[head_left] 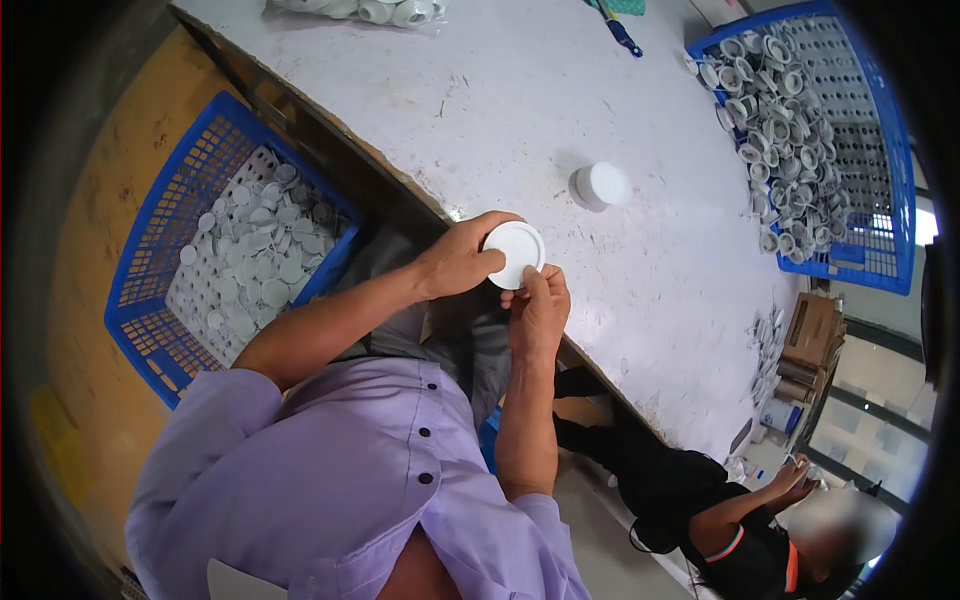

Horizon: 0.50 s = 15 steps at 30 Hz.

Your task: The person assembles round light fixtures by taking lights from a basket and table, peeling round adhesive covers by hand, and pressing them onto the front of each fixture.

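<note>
A round white plastic lid point(517, 246) with a raised rim is held over the table's near edge. My left hand point(462, 260) grips it from the left, with the thumb on its flat face and the fingers behind its upper edge. At the lower right edge of the same lid, my right hand point(540, 310) is closed, its thumb and fingers pinching the rim. Just beyond my hands, a white cylindrical piece point(604, 186) stands on the white table point(470, 120).
To my left sits a blue basket point(150, 240) with many white discs point(262, 245). Another blue basket point(888, 130), at the far right, holds many white-grey ringed parts point(785, 120). Bagged white parts point(385, 10) lie at the top. A co-worker point(740, 520) works at the lower right.
</note>
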Each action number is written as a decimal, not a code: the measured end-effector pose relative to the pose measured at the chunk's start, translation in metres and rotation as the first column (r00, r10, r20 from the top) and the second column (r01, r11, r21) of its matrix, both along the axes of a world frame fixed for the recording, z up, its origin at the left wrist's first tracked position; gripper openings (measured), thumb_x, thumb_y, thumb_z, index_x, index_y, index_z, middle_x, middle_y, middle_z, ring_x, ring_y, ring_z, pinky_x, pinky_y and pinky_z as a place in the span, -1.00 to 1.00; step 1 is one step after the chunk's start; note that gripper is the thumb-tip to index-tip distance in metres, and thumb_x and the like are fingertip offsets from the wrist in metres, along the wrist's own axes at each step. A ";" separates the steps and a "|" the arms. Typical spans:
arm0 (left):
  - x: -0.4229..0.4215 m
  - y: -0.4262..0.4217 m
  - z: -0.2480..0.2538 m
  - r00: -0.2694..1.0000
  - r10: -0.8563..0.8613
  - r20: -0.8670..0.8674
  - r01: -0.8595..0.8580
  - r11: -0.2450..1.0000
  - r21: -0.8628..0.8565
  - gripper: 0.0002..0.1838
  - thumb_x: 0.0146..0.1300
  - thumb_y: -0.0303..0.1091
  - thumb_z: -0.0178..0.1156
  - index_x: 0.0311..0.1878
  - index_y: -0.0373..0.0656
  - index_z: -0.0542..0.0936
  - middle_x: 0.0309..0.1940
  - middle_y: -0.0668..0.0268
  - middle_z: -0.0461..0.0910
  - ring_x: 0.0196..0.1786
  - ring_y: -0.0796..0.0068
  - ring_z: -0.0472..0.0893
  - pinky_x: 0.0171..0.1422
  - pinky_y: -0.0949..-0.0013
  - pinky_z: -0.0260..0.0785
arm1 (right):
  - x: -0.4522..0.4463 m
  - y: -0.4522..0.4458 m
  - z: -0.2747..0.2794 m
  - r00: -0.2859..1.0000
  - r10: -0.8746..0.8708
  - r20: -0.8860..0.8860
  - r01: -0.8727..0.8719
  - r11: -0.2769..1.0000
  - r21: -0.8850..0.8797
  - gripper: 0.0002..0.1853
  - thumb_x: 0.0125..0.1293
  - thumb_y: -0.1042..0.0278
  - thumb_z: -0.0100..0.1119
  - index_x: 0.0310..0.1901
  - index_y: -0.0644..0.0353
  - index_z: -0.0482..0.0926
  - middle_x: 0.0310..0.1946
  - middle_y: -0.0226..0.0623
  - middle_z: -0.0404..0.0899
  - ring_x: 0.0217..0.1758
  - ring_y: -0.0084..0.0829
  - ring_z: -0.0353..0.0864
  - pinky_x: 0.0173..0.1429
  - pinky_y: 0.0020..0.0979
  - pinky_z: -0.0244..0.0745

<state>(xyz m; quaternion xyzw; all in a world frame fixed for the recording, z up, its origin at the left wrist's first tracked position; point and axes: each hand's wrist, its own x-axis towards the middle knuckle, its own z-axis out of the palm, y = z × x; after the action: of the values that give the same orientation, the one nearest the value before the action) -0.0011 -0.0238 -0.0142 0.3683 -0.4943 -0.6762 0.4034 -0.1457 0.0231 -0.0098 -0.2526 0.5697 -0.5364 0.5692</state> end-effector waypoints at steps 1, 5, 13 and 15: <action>0.006 0.000 0.001 1.000 0.012 0.014 -0.013 1.000 0.023 -0.47 0.02 -0.51 0.00 0.16 -0.30 0.37 -0.10 0.17 0.52 -0.07 0.48 0.51 0.04 0.40 0.38 | 0.001 -0.002 0.001 0.999 0.026 -0.038 -0.025 1.000 0.015 -0.86 0.25 0.37 0.14 -0.33 0.17 0.37 -0.56 -0.36 0.47 -0.60 -0.57 0.47 -0.53 -0.59 0.37; 0.057 0.004 0.001 0.984 0.169 0.060 -0.170 0.985 0.014 -0.44 -0.01 -0.60 0.04 0.17 -0.28 0.35 -0.01 0.23 0.46 0.06 0.50 0.44 0.19 0.41 0.29 | -0.022 -0.034 0.014 0.937 -0.119 -0.328 0.092 0.991 -0.097 -0.83 0.26 0.33 0.16 -0.21 0.20 0.45 -0.56 -0.43 0.42 -0.55 -0.61 0.43 -0.50 -0.60 0.33; 0.237 0.039 -0.139 0.689 0.612 0.389 -0.681 0.730 0.058 -0.49 0.07 -0.60 0.13 0.17 -0.27 0.36 -0.03 0.21 0.52 -0.01 0.42 0.53 0.08 0.44 0.35 | -0.075 -0.121 0.021 0.755 -0.288 -0.589 0.311 0.948 -0.066 -0.58 0.16 0.18 0.28 -0.11 0.33 0.41 -0.49 -0.44 0.40 -0.52 -0.61 0.41 -0.52 -0.57 0.35; 0.292 0.055 -0.188 0.585 0.642 0.497 -0.770 0.632 0.090 -0.49 0.09 -0.59 0.10 0.18 -0.26 0.36 -0.02 0.17 0.52 -0.01 0.39 0.54 0.04 0.44 0.36 | -0.087 -0.130 0.011 0.823 -0.223 -0.522 0.255 0.967 -0.011 -0.67 0.18 0.21 0.26 -0.20 0.29 0.44 -0.53 -0.44 0.40 -0.53 -0.62 0.39 -0.52 -0.59 0.33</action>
<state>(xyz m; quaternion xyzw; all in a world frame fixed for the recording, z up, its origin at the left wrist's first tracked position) 0.2909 0.0307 -0.2017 0.7273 -0.2711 -0.4260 0.4648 -0.2327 -0.1071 0.0012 -0.2977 0.7446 -0.4981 0.3300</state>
